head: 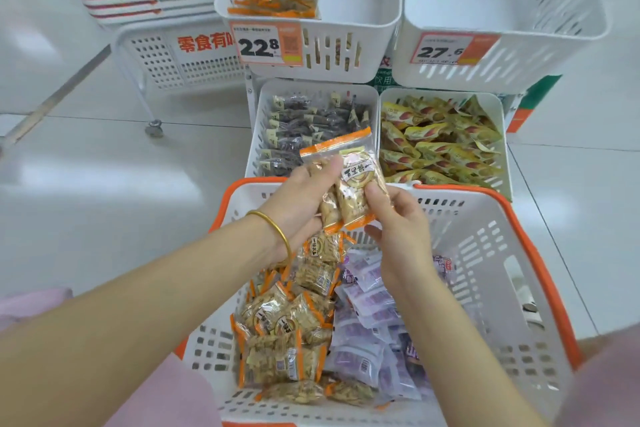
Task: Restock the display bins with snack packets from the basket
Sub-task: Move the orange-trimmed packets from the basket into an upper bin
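You are pinching glossy, crinkly clear-film packets (353, 184) between your left hand (298, 201) and right hand (401, 236). Beneath them the basket (491, 246) is showing smooth white slotted plastic with an orange rim. A polished gold-coloured metal bangle (277, 227) is gleaming on your left wrist, and the floor (86, 184) beyond your left hand is shining glossy.

Orange-and-white price tag (266, 44) on the upper-left white slotted plastic bin (377, 45): "22.8". Second price tag (446, 50) on the upper-right white slotted bin (519, 59): "27.6". White perforated cart panel (194, 69): red "零食有". Clear orange-edged snack packet (356, 180): print illegible.
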The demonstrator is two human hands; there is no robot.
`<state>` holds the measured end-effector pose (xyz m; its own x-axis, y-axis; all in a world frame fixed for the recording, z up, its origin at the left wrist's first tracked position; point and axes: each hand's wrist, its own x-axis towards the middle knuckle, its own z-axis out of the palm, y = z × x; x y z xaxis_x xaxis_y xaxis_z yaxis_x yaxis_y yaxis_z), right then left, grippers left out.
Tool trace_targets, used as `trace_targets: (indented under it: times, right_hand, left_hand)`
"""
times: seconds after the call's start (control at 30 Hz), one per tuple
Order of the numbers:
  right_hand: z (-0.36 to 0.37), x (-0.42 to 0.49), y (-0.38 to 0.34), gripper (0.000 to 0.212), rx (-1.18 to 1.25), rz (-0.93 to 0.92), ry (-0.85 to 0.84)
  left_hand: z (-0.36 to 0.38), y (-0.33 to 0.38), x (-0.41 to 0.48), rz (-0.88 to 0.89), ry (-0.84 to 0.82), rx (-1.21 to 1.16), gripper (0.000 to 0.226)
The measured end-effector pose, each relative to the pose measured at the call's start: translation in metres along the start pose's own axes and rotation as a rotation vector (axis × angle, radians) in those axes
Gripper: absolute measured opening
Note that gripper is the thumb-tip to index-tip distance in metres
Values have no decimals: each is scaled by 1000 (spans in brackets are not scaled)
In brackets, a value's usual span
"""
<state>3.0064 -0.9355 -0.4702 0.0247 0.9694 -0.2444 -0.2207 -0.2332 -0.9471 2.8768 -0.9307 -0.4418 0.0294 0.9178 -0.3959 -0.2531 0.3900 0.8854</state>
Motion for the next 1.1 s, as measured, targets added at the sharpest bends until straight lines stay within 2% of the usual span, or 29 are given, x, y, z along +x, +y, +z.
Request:
trace_targets:
  times: [0.07,0.1,0.13,0.23,0.3,0.4,0.47,0.57,0.67,0.73,0.8,0.93,1.0,1.1]
  right_hand:
    - [2,1,-1,12,-40,-31,-10]
    - [2,2,-2,12,-71,-39,-23]
    - [0,5,-4,14,-98,-43,-44]
    - [-11,20,-24,41,-187,-100,-124]
    - [-18,36,-54,57,-313,-168,-251]
    - [-11,63,-109,55,-652,-149,-563]
    - [4,79,-137,51,-785,-124,-668]
    - [28,105,-173,39,-742,-194,-616]
    - [51,137,-208,31,-693,-411,-425]
    - [69,165,-224,31,-707,-571,-256]
    - [90,194,-227,32,-837,-662,-146]
    - [119,243,-202,28,-1311,-626,-98]
    - [124,254,-189,28,-1394,-570,-89]
    - [127,255,-182,25,-1355,-333,-229]
  left_hand:
    - [-1,0,2,64,36,149,78]
    - [-3,0,3,70,36,193,92]
    - [-4,-1,5,70,27,222,96]
    - [-3,7,8,83,12,354,80]
    - [-3,14,13,131,-8,505,69]
    - [5,42,17,214,-18,685,59]
    - [9,67,23,294,14,740,52]
    - [12,112,42,429,114,754,53]
    - [4,151,67,647,267,829,66]
    - [-12,165,88,773,404,986,66]
    - [-29,167,104,793,517,1186,58]
    - [-46,152,121,790,520,1396,54]
    - [-50,143,124,800,500,1419,54]
    - [-52,134,125,832,491,1451,53]
